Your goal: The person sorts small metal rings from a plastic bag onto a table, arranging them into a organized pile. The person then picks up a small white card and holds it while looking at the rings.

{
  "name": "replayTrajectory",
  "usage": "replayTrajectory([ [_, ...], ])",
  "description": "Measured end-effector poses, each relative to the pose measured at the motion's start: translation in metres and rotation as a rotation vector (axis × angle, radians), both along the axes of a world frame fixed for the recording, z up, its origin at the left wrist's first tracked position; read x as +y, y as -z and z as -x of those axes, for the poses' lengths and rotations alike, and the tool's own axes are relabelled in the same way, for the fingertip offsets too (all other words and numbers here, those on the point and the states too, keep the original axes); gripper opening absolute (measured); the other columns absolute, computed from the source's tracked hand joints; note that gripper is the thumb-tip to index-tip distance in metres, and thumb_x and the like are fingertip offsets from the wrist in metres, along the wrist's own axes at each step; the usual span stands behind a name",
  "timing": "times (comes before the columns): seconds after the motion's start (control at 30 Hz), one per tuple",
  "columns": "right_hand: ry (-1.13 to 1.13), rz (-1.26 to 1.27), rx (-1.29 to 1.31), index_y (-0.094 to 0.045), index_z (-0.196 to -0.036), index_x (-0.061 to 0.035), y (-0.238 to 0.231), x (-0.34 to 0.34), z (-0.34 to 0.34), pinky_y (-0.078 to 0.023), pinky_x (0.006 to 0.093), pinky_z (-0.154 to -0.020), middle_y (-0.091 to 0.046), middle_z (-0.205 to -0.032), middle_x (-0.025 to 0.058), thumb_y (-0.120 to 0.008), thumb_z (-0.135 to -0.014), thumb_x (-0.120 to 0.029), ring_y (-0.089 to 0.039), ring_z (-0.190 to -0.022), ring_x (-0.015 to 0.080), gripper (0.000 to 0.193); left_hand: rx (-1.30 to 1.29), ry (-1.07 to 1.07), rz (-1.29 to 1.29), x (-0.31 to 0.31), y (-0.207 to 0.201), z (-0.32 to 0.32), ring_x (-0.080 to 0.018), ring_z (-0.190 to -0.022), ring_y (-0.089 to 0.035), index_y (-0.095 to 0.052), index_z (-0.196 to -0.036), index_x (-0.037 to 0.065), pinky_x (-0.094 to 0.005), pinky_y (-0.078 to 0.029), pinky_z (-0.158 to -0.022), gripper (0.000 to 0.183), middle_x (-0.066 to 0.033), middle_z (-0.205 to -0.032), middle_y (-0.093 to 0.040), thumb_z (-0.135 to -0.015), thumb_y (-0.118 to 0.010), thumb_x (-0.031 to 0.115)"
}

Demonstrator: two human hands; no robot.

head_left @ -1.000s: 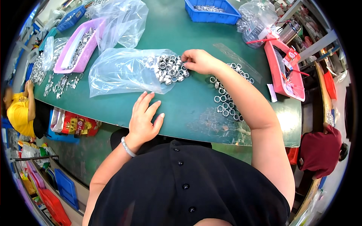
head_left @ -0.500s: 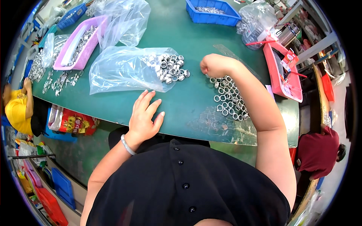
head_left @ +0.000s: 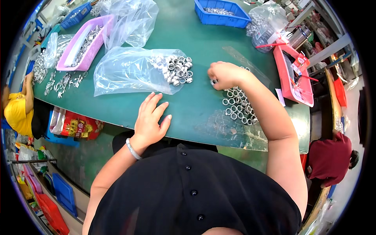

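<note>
You are pinching one small metal ring (head_left: 214, 82) in the curled fingers (head_left: 217, 78) of your right hand (head_left: 224, 74), just above the tabletop (head_left: 196, 105). Judging by its look, it is light, stiff and slick, so it is best nipped across its rim between thumb and fingertip. At five o'clock from it, sorted rings (head_left: 237, 106) are lying in rows on a clear film (head_left: 231, 131). At ten o'clock, a loose heap of rings (head_left: 176, 69) is sitting at the mouth of a clear plastic bag (head_left: 129, 70). Your left hand (head_left: 150, 119) is resting flat, fingers spread, holding nothing. Farther out, a pink tray (head_left: 84, 43) is lying at ten o'clock, a blue bin (head_left: 221, 11) at twelve, a red tray (head_left: 291, 74) at three.
</note>
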State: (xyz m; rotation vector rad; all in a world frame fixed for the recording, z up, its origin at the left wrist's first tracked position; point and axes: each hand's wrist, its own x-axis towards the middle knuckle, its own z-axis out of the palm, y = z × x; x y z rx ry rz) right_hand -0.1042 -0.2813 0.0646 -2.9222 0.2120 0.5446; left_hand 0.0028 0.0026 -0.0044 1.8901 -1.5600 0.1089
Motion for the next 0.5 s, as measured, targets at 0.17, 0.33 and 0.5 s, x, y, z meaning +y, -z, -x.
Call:
replayTrajectory([
  [0.17, -0.023, -0.28, -0.317, -0.062, -0.089, -0.0021, 0.013, 0.005, -0.011, -0.048, 0.0411, -0.081, -0.061, -0.095, 0.0142, -0.064, -0.071, -0.015, -0.057, -0.097, 0.032, 0.022, -0.005, 0.006, -0.013, -0.001, -0.001, 0.0, -0.041, -0.121, -0.043, -0.06, -0.106, 0.0, -0.0473, -0.037, -0.098, 0.035, -0.0204, -0.124, -0.05, -0.075, -0.067, 0.015],
  [0.33, 0.035, -0.349, -0.487, -0.061, -0.099, -0.0031, 0.038, 0.015, -0.029, -0.047, 0.0363, -0.069, -0.058, -0.09, 0.0118, -0.069, -0.072, -0.013, -0.058, -0.076, 0.0265, 0.029, 0.004, 0.001, -0.005, -0.001, -0.002, 0.002, -0.0414, -0.121, -0.044, -0.06, -0.107, 0.0, -0.0462, -0.037, -0.099, 0.036, -0.0202, -0.125, -0.051, -0.074, -0.067, 0.011],
  [0.5, 0.033, -0.349, -0.514, -0.062, -0.093, -0.0029, 0.04, 0.018, -0.032, -0.048, 0.0388, -0.069, -0.061, -0.085, 0.0137, -0.068, -0.07, -0.016, -0.059, -0.078, 0.0301, 0.027, 0.01, 0.001, -0.008, -0.001, -0.003, 0.001, -0.0414, -0.121, -0.044, -0.06, -0.107, -0.001, -0.046, -0.037, -0.098, 0.035, -0.0202, -0.124, -0.051, -0.074, -0.067, 0.01],
])
